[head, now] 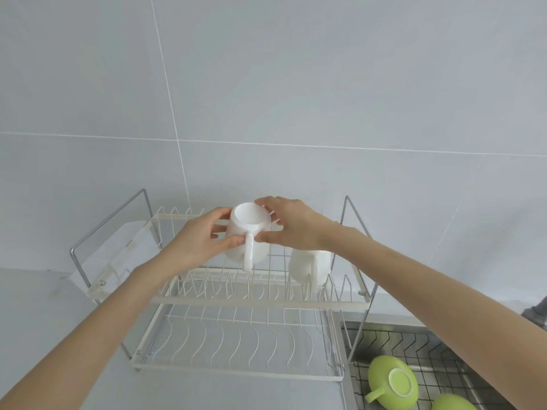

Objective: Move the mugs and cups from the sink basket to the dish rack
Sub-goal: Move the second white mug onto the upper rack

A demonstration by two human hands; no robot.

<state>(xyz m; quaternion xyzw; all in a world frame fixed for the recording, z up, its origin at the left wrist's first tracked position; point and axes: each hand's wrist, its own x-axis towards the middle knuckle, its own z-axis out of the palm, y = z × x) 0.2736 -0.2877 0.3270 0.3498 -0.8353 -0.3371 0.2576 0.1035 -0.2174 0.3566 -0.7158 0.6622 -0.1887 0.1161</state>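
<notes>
Both my hands hold a white mug (247, 229) upside down over the upper tier of the dish rack (260, 304), its handle toward me. My left hand (204, 236) grips its left side and my right hand (291, 224) its right side and base. A second white mug (309, 264) stands upside down on the upper tier, just to the right. In the sink basket (438, 371) at the lower right lie a green cup (392, 381), bottom up with its handle to the left, and part of another green cup (451, 403).
The rack has two wire tiers with chrome side frames (109, 220); the lower tier (236, 344) holds nothing. It stands on a grey counter (59, 321) against a tiled wall. A grey faucet base (537, 315) shows at the right edge.
</notes>
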